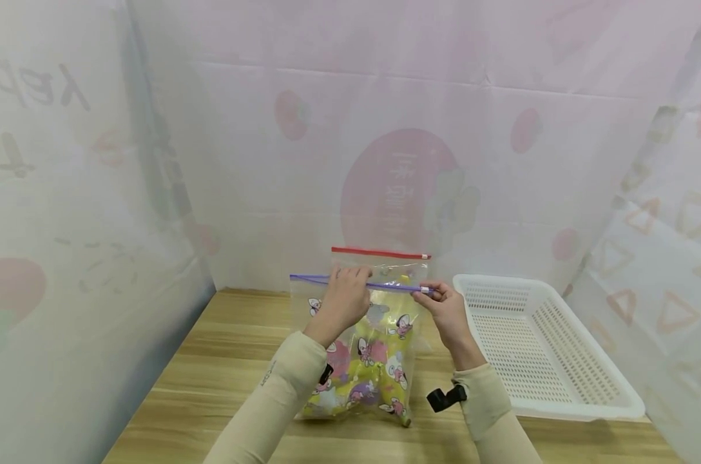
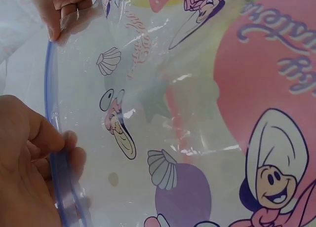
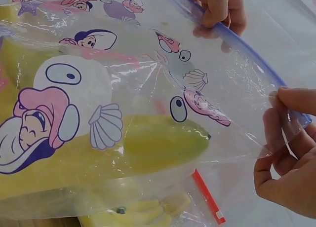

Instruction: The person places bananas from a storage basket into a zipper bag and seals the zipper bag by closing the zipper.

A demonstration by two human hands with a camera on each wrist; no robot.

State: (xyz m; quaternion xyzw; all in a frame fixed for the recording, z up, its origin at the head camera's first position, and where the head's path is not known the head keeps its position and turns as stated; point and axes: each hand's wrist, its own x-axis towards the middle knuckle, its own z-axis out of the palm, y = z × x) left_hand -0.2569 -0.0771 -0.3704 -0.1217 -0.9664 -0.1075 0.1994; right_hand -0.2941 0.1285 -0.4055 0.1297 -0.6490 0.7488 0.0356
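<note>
A clear zip bag (image 1: 364, 348) with cartoon prints and a purple zip strip (image 1: 393, 286) stands upright on the table, yellow bananas (image 3: 163, 140) inside it. My left hand (image 1: 347, 299) pinches the strip left of its middle, thumb on one side and fingers on the other. At the strip's right end, my right hand (image 1: 450, 316) pinches the bag's top corner beside the white slider (image 1: 424, 289). Left of my left hand the two edges of the strip stand slightly apart. Between the hands the strip runs taut.
Just behind stands another clear bag with a red zip strip (image 1: 379, 252), with yellow bananas (image 3: 143, 213) low in it. A white plastic basket (image 1: 565, 410) sits to the right on the wooden table (image 1: 229, 367). Printed curtains (image 1: 240, 161) hang at the back and both sides.
</note>
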